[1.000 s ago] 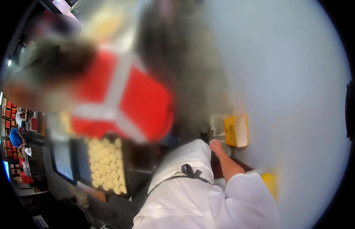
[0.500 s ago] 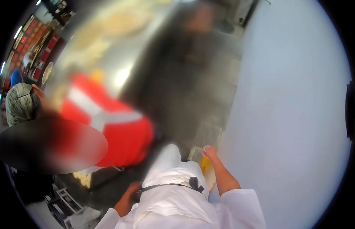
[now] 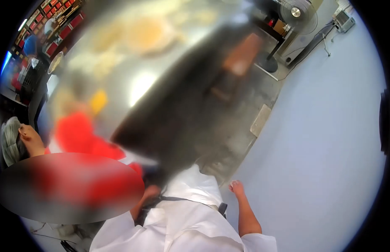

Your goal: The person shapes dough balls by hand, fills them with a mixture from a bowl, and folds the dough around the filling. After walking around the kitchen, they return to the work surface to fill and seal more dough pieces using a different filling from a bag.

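My right hand (image 3: 236, 187) hangs beside the pale wall, its fingers curled in and marked with something whitish; I see no object in it. Smeared by blur, my left hand (image 3: 152, 192) is low at my left side, close to the person in red, and its fingers cannot be made out. Between the hands is my white apron (image 3: 190, 187), tied with a dark strap (image 3: 180, 198) at the waist.
A person in red (image 3: 75, 134) with a grey head covering stands at my left by a large blurred metal worktable (image 3: 119, 80). Ahead are a brown stool-like object (image 3: 241, 54) and a standing fan (image 3: 295, 11). The pale wall (image 3: 312, 138) runs along my right.
My view has moved forward along the wall; the fan has come into view and the person in red sits lower left. The yellow object near my right hand is out of sight.
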`<action>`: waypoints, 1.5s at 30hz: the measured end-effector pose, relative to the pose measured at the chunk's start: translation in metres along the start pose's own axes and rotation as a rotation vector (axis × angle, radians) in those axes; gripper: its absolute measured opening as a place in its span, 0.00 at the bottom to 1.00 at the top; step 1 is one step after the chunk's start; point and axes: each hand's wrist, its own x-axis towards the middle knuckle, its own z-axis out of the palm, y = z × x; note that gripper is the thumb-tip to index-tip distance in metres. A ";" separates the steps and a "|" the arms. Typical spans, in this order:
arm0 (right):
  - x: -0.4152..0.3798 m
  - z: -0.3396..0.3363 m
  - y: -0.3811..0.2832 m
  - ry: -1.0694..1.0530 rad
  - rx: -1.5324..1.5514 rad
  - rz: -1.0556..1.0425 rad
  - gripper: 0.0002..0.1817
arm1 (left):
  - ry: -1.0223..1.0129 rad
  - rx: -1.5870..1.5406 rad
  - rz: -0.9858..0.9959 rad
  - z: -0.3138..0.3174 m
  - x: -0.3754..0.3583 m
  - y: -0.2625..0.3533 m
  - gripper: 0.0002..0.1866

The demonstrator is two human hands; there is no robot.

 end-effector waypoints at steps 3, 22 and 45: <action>0.015 -0.051 -0.008 0.140 0.059 0.107 0.06 | 0.180 0.035 0.326 -0.058 0.075 0.089 0.14; 0.357 -0.190 -0.239 -0.202 -0.913 -0.708 0.04 | 0.822 -0.249 0.492 -0.224 0.150 0.515 0.15; 0.550 0.067 -0.731 -0.164 -0.637 -0.741 0.07 | 0.979 0.140 0.635 -0.572 0.212 0.704 0.12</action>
